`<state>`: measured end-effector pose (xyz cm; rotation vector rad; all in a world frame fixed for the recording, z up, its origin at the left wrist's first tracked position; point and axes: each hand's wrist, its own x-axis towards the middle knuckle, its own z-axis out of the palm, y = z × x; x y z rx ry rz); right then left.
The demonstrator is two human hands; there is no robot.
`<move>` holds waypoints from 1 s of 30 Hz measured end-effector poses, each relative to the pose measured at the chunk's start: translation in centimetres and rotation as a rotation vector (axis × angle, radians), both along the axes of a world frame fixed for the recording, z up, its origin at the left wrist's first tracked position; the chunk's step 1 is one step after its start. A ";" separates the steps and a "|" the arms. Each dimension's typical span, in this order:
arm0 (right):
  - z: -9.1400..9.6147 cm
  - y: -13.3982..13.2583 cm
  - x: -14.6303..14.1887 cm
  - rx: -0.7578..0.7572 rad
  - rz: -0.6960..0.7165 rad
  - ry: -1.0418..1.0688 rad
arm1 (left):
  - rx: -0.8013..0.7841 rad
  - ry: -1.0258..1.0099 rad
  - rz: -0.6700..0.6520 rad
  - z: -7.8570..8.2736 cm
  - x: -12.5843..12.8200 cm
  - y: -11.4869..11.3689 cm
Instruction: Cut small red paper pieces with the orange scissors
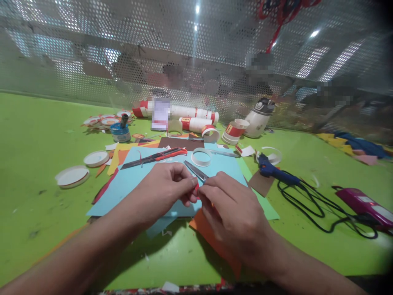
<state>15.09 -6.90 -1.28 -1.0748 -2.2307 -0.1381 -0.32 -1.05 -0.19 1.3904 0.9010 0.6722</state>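
Currently, in the head view, the work looks partway through: cut cup rings, one a white ring [201,163], lie on the bench [37,213], while a small red piece [197,189] is in hand and not yet set down. How much remains cannot be told. The piece is between both hands, above light-blue paper [132,190]. The left hand [162,186] pinches it, thumb and fingers nearly together. The right hand [235,205] has its fingers curled closed, apparently gripping the other edge, thumb hidden. Scissors [195,170] point out beyond the right knuckles; whether they are held is unclear.
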 end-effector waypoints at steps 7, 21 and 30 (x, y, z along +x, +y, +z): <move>-0.2 -0.1 -0.2 0.089 0.030 0.065 | -0.054 -0.060 0.004 -0.1 0.1 0.0; 0.5 -0.3 0.1 -0.118 -0.137 0.313 | -0.014 -0.227 0.091 -0.2 -0.4 0.3; 1.6 0.3 -0.2 -0.698 -0.128 0.689 | 0.148 -0.110 0.077 -0.1 -0.5 -0.1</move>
